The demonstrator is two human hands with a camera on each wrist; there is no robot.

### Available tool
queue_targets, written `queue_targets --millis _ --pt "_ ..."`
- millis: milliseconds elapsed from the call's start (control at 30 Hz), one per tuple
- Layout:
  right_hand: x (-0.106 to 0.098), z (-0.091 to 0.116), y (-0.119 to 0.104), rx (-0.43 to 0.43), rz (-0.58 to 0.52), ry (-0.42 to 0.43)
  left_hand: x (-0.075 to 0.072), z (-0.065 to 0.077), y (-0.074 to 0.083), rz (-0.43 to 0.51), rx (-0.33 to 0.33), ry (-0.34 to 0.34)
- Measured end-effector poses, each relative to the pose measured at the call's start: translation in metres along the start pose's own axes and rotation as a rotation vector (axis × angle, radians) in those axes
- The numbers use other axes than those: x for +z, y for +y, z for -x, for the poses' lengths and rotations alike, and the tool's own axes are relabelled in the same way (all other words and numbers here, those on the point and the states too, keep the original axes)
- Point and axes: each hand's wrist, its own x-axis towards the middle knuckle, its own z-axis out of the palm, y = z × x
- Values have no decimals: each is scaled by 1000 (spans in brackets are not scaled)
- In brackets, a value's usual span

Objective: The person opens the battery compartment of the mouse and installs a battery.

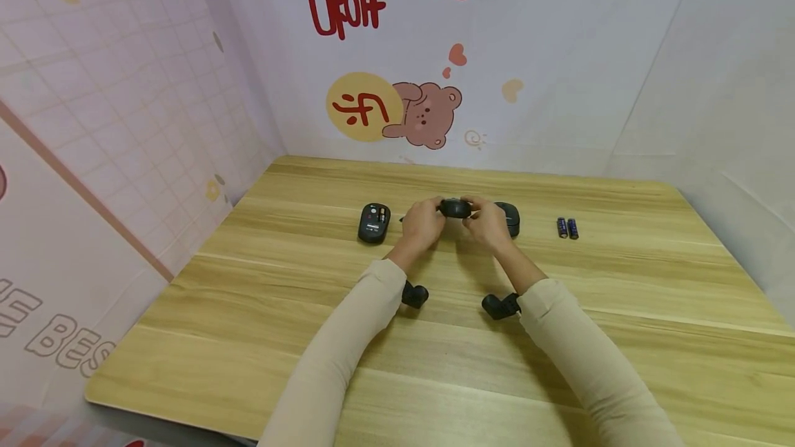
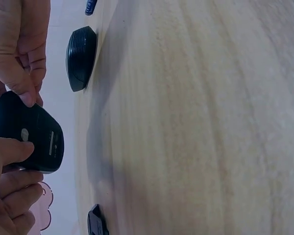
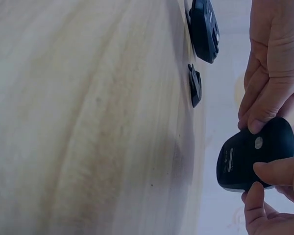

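On my feed, the head view comes through bright and even, with a pale sheen on the near tabletop (image 1: 435, 395) and soft shadow beside the right sleeve (image 1: 593, 357). Both wrist views reach me dimmer and cooler; diffuse shadows streak the tabletop, its grain looks soft, and the dark mouse (image 2: 41, 122) loses detail.

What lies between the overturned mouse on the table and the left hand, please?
A small dark piece: the head view shows its tip between the overturned mouse and left hand; the right wrist view, more.

Held mouse (image 2: 41, 134) — smooth dark plastic
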Motion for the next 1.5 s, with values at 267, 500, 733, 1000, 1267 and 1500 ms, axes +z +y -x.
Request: queue_targets --millis 267,500,733,1000,1267,1500 --pt "-6 2 1 -16 -3 -20 -2 1 0 17 23 3" --pt "-13 5 1 -2 -25 -64 -5 3 2 22 31 -49" --pt "-16 6 4 -9 -52 -85 -2 5 3 70 27 -101" --pt "-16 11 10 -55 -76 -24 2 7 2 222 47 -112" --pt "-18 14 10 -87 -126 18 -2 11 7 282 47 -89" --pt "-19 16 10 -94 -162 28 -6 14 11 323 34 -79"
